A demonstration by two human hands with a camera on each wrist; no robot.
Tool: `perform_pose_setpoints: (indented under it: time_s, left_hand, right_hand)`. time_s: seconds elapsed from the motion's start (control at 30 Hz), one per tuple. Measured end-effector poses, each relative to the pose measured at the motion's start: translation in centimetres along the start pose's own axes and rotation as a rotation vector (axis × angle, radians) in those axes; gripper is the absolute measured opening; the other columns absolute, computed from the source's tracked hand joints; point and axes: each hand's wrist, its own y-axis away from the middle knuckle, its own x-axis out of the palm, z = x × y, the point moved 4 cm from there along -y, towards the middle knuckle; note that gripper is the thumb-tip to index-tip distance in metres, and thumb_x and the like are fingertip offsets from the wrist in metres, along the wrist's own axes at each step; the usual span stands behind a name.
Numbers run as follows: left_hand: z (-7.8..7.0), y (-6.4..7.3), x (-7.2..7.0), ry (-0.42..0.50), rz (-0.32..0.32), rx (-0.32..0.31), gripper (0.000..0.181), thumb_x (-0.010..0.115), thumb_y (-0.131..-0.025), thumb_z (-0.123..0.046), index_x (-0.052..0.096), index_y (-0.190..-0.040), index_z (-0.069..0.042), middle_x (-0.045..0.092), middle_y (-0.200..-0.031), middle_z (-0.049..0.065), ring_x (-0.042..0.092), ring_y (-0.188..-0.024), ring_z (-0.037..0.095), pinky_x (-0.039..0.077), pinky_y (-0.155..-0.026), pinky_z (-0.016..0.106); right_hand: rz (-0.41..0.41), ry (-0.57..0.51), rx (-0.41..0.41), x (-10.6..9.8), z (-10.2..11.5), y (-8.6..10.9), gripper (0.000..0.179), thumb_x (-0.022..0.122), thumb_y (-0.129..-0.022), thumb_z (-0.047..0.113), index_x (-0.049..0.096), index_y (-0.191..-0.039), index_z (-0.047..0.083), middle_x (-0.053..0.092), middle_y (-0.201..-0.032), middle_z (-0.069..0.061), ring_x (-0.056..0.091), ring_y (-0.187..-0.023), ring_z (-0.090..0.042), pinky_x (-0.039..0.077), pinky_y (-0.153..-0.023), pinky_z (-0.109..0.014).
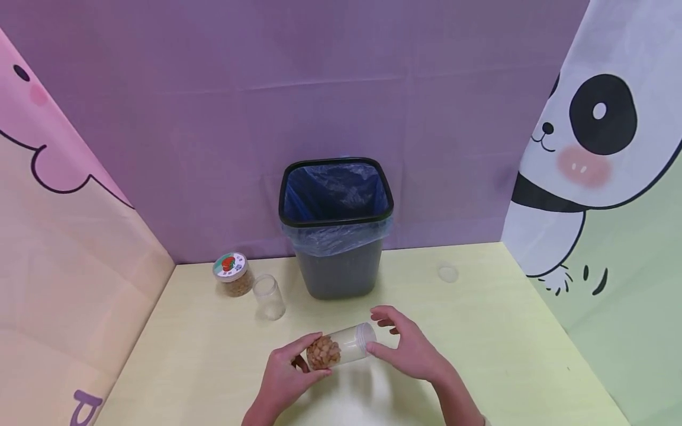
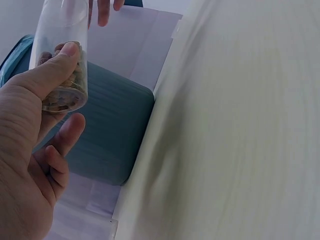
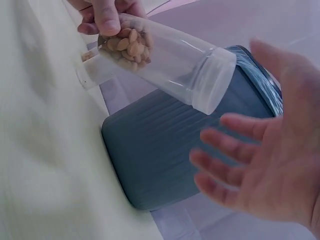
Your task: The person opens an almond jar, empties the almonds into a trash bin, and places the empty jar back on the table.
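Tilted jar (image 1: 346,346) above desk (image 1: 511,349), room between it and bin (image 1: 341,269)
Left grip (image 1: 290,374) pinches jar; right grip (image 1: 410,350) spread near lid (image 1: 366,337); purple backdrop (image 1: 453,130) meets far edge.

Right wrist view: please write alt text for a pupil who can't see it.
A left hand grips one end of a slanting clear jar containing brown nut-like pieces, its whitish lid toward a right hand in the foreground. Behind stands a dark bin, with a pale table at left.
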Motion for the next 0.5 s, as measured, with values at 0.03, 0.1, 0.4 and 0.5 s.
perform_pose_setpoints:
  time_s: [0.03,0.1,0.4,0.5]
  left_hand:
    - [0.03,-0.01,0.00,0.002,0.001,-0.003,0.058,0.079,-0.056,-0.041,0.059,-0.109,-0.033,0.061,-0.092,-0.012,0.048,-0.045,0.003,0.042,-0.043,0.021]
    - [0.05,-0.03,-0.01,0.011,0.001,-0.007,0.057,0.080,-0.056,-0.040,0.060,-0.109,-0.033,0.062,-0.092,-0.012,0.048,-0.045,0.004,0.043,-0.043,0.022]
    - [0.33,-0.05,0.05,-0.003,-0.001,0.037,0.057,0.080,-0.057,-0.038,0.059,-0.110,-0.032,0.061,-0.093,-0.011,0.050,-0.048,0.003,0.043,-0.044,0.021]
    - [0.42,0.07,0.07,-0.021,-0.003,0.050,0.058,0.081,-0.057,-0.036,0.059,-0.110,-0.032,0.061,-0.094,-0.011,0.050,-0.049,0.002,0.043,-0.044,0.020]
  right_hand:
    - [-0.027,0.043,0.026,-0.05,-0.05,-0.03,0.045,0.063,-0.078,0.044,0.047,-0.115,0.025,0.052,-0.108,0.012,0.049,-0.098,-0.009,0.041,-0.078,-0.034]
    - [-0.072,0.137,0.084,-0.13,-0.11,-0.05,0.036,0.054,-0.080,0.053,0.052,-0.105,0.027,0.052,-0.102,0.016,0.050,-0.093,-0.008,0.042,-0.075,-0.032]
    - [-0.046,0.391,0.145,0.16,0.26,-0.10,0.037,0.043,-0.077,0.067,0.053,-0.070,0.032,0.053,-0.079,0.020,0.047,-0.067,-0.003,0.038,-0.059,-0.024]
    - [-0.033,0.370,0.104,0.31,0.08,-0.01,0.034,0.048,-0.076,0.065,0.056,-0.075,0.032,0.054,-0.081,0.021,0.049,-0.072,-0.001,0.040,-0.063,-0.025]
